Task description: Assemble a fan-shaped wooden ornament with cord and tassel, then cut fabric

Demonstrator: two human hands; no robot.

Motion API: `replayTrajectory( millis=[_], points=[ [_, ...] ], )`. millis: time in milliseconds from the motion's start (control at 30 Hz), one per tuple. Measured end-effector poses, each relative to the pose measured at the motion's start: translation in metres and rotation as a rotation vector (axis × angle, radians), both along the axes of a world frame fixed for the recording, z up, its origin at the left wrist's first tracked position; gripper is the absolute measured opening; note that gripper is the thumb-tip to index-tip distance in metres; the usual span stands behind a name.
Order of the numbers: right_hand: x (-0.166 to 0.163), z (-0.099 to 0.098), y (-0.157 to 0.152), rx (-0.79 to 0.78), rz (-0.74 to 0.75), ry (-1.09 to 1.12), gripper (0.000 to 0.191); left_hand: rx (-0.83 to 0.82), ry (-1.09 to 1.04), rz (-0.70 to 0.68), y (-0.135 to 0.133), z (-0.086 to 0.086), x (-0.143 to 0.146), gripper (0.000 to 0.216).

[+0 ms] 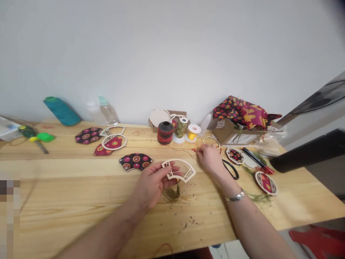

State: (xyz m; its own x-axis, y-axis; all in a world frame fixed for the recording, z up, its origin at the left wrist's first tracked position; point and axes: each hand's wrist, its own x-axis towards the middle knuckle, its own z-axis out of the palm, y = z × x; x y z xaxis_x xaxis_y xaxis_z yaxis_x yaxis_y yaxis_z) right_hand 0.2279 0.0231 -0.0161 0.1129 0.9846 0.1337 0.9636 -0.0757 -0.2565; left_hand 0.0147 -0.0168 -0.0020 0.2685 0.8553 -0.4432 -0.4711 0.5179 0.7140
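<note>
Between the thumb and fingers of my left hand (153,181) is a fan-shaped wooden frame (189,175) with cut-out lattice at its ends. From its lower edge hangs a dark green tassel (176,192). My right hand (210,157) reaches down to the table with its fingers closed, close to a red cord (194,149) and an octagonal wooden frame (212,139). Whatever those fingertips pinch is hidden. Just left of the held frame lies a fan-shaped patterned fabric piece (136,162).
Thread spools (165,133) stand towards the wall beside a fabric-filled cardboard box (237,136). Scissors (231,169), a black pen (252,157) and a finished round ornament (266,183) lie at right. More frames (114,142), bottles (107,111) and a teal thread cone (61,111) are at left.
</note>
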Motion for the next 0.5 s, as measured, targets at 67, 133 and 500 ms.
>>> replayTrajectory(
  millis=[67, 133, 500],
  points=[
    [0.002, 0.002, 0.0, 0.02, 0.007, 0.058, 0.019, 0.012, 0.018, 0.007, 0.0, -0.001, 0.0, 0.018],
    [0.004, 0.007, -0.001, 0.052, 0.003, 0.135, 0.019, 0.028, 0.043, 0.003, 0.001, -0.003, 0.0, 0.019],
    [-0.029, 0.041, -0.035, -0.172, 0.309, 1.06, 0.017, 0.124, 0.171, -0.011, 0.002, -0.009, 0.002, 0.021]
  ],
)
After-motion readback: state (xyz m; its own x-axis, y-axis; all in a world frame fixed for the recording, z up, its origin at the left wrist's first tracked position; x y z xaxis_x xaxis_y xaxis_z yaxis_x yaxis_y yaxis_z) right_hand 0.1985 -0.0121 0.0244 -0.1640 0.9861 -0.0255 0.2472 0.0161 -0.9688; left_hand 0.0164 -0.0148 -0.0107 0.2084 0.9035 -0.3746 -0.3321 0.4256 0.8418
